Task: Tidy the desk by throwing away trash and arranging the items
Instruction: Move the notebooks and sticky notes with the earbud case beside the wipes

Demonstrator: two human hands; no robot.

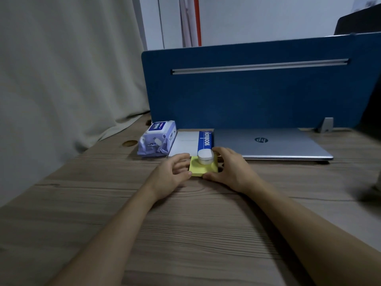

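Notepad (203,168) between both hands (231,170).

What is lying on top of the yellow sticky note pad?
A small white oval case sits on the yellow sticky note pad, toward its far edge. The left hand and right hand hold the pad's sides, covering its edges there.

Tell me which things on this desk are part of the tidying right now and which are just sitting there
In hand:
yellow sticky note pad, held at its sides by left hand and right hand
small white case resting on the pad

Just lying about:
wet wipes pack
notebook
closed laptop
blue divider
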